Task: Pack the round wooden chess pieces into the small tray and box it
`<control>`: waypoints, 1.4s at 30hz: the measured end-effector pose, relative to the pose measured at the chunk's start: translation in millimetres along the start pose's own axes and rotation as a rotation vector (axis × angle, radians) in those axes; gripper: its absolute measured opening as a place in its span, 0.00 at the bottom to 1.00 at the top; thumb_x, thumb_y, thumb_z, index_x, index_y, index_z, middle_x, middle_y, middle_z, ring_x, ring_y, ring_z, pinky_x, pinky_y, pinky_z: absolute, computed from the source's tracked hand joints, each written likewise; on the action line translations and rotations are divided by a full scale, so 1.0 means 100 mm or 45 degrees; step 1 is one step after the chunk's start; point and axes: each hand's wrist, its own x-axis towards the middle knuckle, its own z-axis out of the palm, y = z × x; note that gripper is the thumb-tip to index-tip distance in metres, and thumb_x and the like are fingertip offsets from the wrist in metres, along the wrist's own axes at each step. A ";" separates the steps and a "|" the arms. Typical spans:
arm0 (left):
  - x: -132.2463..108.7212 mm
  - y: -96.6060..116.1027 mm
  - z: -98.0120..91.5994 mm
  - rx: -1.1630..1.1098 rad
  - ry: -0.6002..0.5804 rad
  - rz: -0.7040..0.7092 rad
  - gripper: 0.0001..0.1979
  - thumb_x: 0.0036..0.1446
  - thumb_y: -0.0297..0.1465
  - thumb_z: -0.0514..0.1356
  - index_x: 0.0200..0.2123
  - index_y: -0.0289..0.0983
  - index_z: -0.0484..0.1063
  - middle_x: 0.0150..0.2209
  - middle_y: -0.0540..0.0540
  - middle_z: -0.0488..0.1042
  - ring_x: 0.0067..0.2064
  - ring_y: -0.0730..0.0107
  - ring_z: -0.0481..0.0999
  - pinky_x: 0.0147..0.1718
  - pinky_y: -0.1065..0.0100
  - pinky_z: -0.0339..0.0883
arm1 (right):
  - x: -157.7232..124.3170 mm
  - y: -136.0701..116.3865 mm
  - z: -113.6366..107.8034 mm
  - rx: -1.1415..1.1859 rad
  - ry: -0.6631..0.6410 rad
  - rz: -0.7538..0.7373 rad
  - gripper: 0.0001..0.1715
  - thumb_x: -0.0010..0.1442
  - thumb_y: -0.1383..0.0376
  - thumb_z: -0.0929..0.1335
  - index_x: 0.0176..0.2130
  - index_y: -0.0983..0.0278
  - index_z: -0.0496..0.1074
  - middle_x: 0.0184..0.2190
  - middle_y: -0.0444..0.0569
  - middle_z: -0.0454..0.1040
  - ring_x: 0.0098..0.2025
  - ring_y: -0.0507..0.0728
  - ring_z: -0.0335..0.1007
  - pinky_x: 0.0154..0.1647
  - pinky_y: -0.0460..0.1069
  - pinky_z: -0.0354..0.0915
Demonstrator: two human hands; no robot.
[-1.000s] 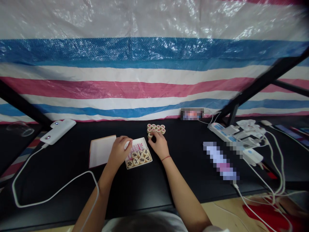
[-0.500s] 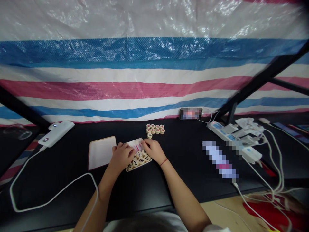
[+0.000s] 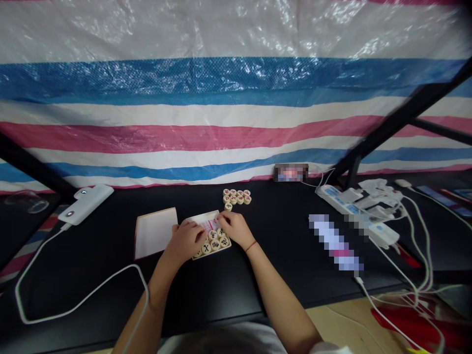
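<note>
left hand [image 3: 188,241]: curled on box [image 3: 201,219] left edge, gripping it.
right hand [image 3: 236,230]: fingertips on boxed pieces [image 3: 216,243]; grasp cannot be told.
loose pieces [image 3: 236,196]: just beyond right hand.
risk: knuckle nudge may scatter packed rows.

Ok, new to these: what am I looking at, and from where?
No machine: a person works with two bare hands, and every picture comes from one camera on their head, looking forward and down. On the black table lies a shallow box partly filled with round wooden game pieces. The left hand rests on the box's left side, the right hand at its far right corner; whether either pinches a piece is hidden. A flat white lid lies left of it, a loose cluster of pieces behind, a power bank and power strip at the sides.
</note>
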 end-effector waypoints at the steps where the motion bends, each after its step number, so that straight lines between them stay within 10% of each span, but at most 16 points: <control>1: 0.00 0.01 0.00 -0.002 -0.006 0.000 0.12 0.61 0.33 0.54 0.30 0.41 0.77 0.35 0.45 0.78 0.47 0.57 0.71 0.41 0.60 0.57 | 0.00 0.00 -0.01 0.008 0.004 0.007 0.14 0.60 0.67 0.62 0.26 0.63 0.72 0.23 0.44 0.73 0.27 0.51 0.68 0.32 0.44 0.57; 42: -0.01 0.00 -0.11 -0.048 -0.102 0.018 0.15 0.59 0.42 0.54 0.32 0.40 0.77 0.40 0.46 0.76 0.47 0.58 0.65 0.45 0.58 0.54 | 0.00 0.01 -0.01 0.017 0.033 0.070 0.08 0.53 0.71 0.62 0.25 0.62 0.67 0.22 0.43 0.70 0.25 0.51 0.66 0.30 0.43 0.56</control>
